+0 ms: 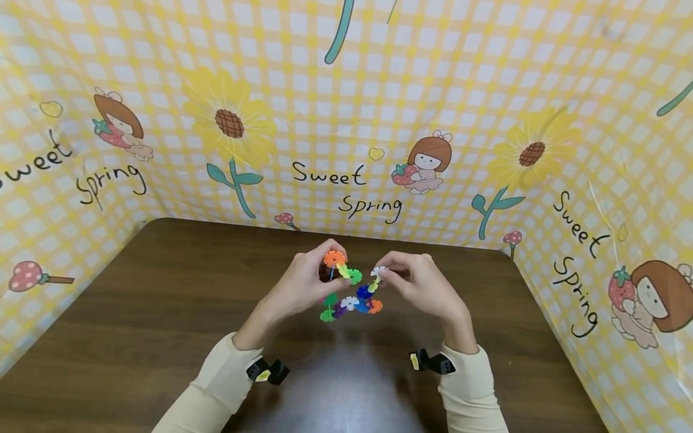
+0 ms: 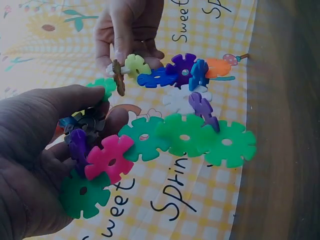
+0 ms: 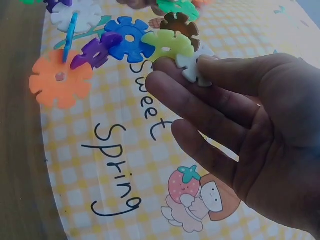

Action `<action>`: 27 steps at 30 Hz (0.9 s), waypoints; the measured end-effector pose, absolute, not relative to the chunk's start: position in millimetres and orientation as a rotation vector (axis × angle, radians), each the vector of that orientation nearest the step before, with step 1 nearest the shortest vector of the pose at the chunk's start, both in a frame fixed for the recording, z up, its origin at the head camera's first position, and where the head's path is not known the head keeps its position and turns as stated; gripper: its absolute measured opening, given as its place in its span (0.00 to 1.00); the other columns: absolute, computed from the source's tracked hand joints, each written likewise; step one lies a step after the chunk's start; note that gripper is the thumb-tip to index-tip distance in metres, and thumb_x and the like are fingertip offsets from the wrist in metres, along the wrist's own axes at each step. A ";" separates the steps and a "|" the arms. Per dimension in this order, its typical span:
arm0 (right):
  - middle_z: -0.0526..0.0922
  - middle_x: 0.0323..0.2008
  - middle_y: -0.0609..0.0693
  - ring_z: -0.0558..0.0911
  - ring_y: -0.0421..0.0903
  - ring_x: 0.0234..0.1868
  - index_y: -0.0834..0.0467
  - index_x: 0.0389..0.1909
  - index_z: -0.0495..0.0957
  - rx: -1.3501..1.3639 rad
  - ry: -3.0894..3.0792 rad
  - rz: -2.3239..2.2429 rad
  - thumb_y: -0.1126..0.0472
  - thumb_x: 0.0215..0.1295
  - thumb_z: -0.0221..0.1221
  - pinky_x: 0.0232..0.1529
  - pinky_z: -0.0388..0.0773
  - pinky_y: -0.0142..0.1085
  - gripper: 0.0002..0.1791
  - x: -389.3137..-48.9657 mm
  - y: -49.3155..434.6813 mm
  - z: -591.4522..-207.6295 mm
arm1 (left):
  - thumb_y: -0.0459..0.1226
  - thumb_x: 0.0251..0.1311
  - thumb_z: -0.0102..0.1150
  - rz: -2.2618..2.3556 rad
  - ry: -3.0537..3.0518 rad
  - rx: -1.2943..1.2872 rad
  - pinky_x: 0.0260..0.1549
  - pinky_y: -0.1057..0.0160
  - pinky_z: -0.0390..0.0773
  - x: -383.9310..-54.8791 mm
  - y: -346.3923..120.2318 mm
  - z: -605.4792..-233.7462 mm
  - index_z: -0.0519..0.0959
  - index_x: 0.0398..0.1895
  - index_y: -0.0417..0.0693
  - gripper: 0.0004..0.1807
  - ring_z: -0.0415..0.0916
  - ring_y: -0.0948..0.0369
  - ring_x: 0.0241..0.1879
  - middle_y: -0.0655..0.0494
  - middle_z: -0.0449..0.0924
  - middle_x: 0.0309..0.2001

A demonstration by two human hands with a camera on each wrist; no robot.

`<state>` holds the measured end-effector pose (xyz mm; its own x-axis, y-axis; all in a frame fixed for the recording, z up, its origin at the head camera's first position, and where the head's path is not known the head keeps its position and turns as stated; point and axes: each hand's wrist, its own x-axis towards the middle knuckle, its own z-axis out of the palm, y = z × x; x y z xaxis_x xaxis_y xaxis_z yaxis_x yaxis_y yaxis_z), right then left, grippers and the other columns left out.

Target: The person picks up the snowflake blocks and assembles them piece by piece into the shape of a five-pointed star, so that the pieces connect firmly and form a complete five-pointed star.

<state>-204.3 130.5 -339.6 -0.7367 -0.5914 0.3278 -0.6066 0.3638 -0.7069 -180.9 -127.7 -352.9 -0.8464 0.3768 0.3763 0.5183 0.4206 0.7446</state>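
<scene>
Several notched plastic flower discs are slotted together into a curved chain, held up between both hands over the table. My left hand [image 1: 300,279] grips one end; its thumb lies against a green disc [image 2: 104,88], and dark, purple and pink discs [image 2: 111,161] sit by its palm. My right hand [image 1: 425,285] pinches a white disc [image 3: 192,69] between thumb and index finger, its other fingers loosely bent. Beside that white disc are a yellow disc [image 3: 169,45] and a brown disc [image 3: 181,27]. Blue, purple and orange discs [image 3: 61,77] continue along the chain.
The dark wooden table [image 1: 178,300] lies under the hands. A yellow checked cloth [image 1: 325,120] with printed flowers and figures rises behind it and at both sides. Black wrist devices [image 1: 267,371] sit on both sleeves.
</scene>
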 end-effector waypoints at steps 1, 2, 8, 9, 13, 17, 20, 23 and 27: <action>0.87 0.33 0.45 0.86 0.39 0.33 0.55 0.40 0.83 1.124 -2.571 1.359 0.61 0.72 0.60 0.37 0.83 0.39 0.04 -204.1 131.5 -339.4 | 0.35 0.58 0.72 -1.395 -2.511 -0.790 0.22 0.64 0.77 -180.5 -128.0 -352.4 0.71 0.47 0.52 0.19 0.73 0.62 0.22 0.58 0.79 0.30; 0.87 0.32 0.45 0.86 0.39 0.33 0.55 0.40 0.83 1.114 -2.562 1.367 0.62 0.72 0.60 0.36 0.82 0.39 0.04 -203.9 132.5 -338.9 | 0.35 0.58 0.72 -1.391 -2.505 -0.779 0.22 0.64 0.77 -180.3 -128.4 -352.0 0.72 0.46 0.51 0.19 0.73 0.62 0.22 0.58 0.79 0.30; 0.88 0.32 0.48 0.86 0.41 0.34 0.55 0.40 0.83 1.116 -2.527 1.443 0.63 0.70 0.61 0.39 0.82 0.37 0.03 -203.0 135.2 -337.4 | 0.34 0.57 0.72 -1.400 -2.493 -0.770 0.21 0.64 0.75 -180.0 -130.1 -350.3 0.73 0.45 0.51 0.18 0.72 0.62 0.22 0.57 0.77 0.29; 0.88 0.33 0.48 0.87 0.41 0.35 0.55 0.40 0.83 1.122 -2.530 1.448 0.63 0.70 0.61 0.40 0.82 0.37 0.03 -203.1 134.8 -337.1 | 0.34 0.57 0.72 -1.404 -2.495 -0.774 0.22 0.64 0.76 -180.0 -129.9 -350.1 0.73 0.44 0.52 0.17 0.72 0.62 0.22 0.57 0.77 0.29; 0.88 0.33 0.46 0.87 0.40 0.35 0.55 0.41 0.83 1.121 -2.545 1.439 0.63 0.70 0.61 0.41 0.82 0.37 0.03 -202.2 132.8 -335.7 | 0.35 0.57 0.72 -1.425 -2.496 -0.794 0.22 0.64 0.76 -179.4 -128.9 -349.2 0.74 0.43 0.50 0.16 0.73 0.62 0.23 0.56 0.77 0.30; 0.88 0.33 0.43 0.87 0.40 0.35 0.55 0.40 0.83 1.119 -2.551 1.440 0.64 0.70 0.62 0.39 0.82 0.37 0.03 -200.9 130.2 -335.0 | 0.34 0.56 0.73 -1.429 -2.497 -0.800 0.22 0.64 0.76 -177.4 -128.4 -347.7 0.74 0.42 0.49 0.16 0.73 0.62 0.23 0.57 0.77 0.29; 0.88 0.33 0.43 0.87 0.40 0.35 0.58 0.40 0.83 1.126 -2.548 1.453 0.63 0.69 0.62 0.36 0.81 0.36 0.03 -200.4 128.7 -335.6 | 0.34 0.56 0.73 -1.459 -2.498 -0.813 0.22 0.64 0.77 -176.0 -127.8 -347.3 0.74 0.40 0.50 0.16 0.74 0.61 0.23 0.57 0.77 0.29; 0.88 0.33 0.44 0.87 0.42 0.34 0.59 0.40 0.83 1.125 -2.546 1.488 0.64 0.69 0.62 0.34 0.80 0.36 0.03 -200.0 127.2 -336.5 | 0.33 0.56 0.73 -1.518 -2.487 -0.833 0.20 0.63 0.78 -175.5 -127.3 -347.8 0.74 0.38 0.51 0.15 0.75 0.61 0.23 0.57 0.77 0.28; 0.88 0.32 0.45 0.88 0.43 0.34 0.60 0.40 0.82 1.147 -2.551 1.543 0.66 0.69 0.62 0.34 0.80 0.39 0.03 -199.3 125.4 -335.0 | 0.31 0.56 0.72 -1.569 -2.459 -0.855 0.18 0.61 0.78 -175.5 -128.1 -346.9 0.73 0.37 0.50 0.15 0.76 0.61 0.23 0.56 0.77 0.29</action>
<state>-199.3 125.4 -335.0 -0.7408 -0.5986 0.3048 -0.5479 0.2761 -0.7897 -175.5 -128.1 -346.9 -0.8371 0.4011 0.3719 0.5063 0.3106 0.8045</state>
